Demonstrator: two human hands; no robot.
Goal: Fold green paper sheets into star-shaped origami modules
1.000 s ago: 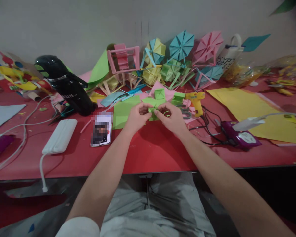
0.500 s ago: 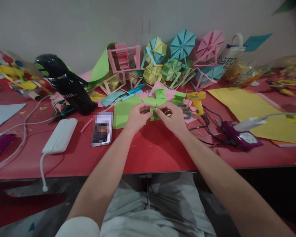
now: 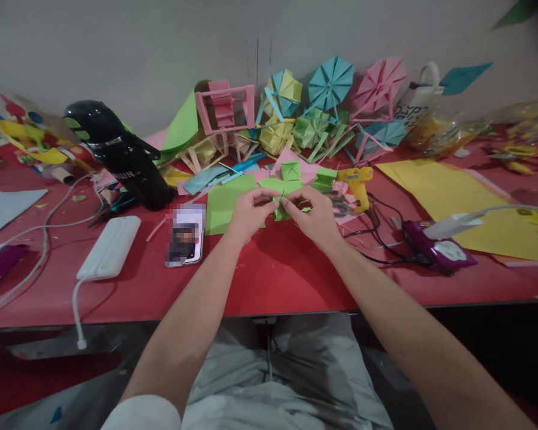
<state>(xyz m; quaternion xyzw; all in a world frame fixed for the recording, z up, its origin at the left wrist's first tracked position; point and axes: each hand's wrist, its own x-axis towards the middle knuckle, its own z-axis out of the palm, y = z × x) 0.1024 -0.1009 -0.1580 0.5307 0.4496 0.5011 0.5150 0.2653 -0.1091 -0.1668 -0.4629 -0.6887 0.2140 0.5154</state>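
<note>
Between my two hands is a small folded piece of green paper (image 3: pixel 280 212), pinched at its edges over the table. My left hand (image 3: pixel 253 210) grips its left side with thumb and forefinger. On the other side, my right hand (image 3: pixel 312 212) holds it in the same kind of pinch. Its finer folds are partly hidden by my fingers. Just beyond lies a folded green paper square (image 3: pixel 290 171), with another green folded piece (image 3: pixel 325 178) to its right. A flat green sheet (image 3: pixel 224 206) rests under and beside my left hand.
A yellow glue gun (image 3: pixel 357 186) and grey-handled scissors (image 3: pixel 339 205) lie right of my hands. Left are a phone (image 3: pixel 186 236), a white power bank (image 3: pixel 110 248) and a black bottle (image 3: pixel 121 158). Folded paper wheels (image 3: pixel 330 83) stand along the wall. Cables cross the red table (image 3: pixel 269 280).
Both hands stay almost in place, still pinching the green paper. The view has shifted very slightly.
</note>
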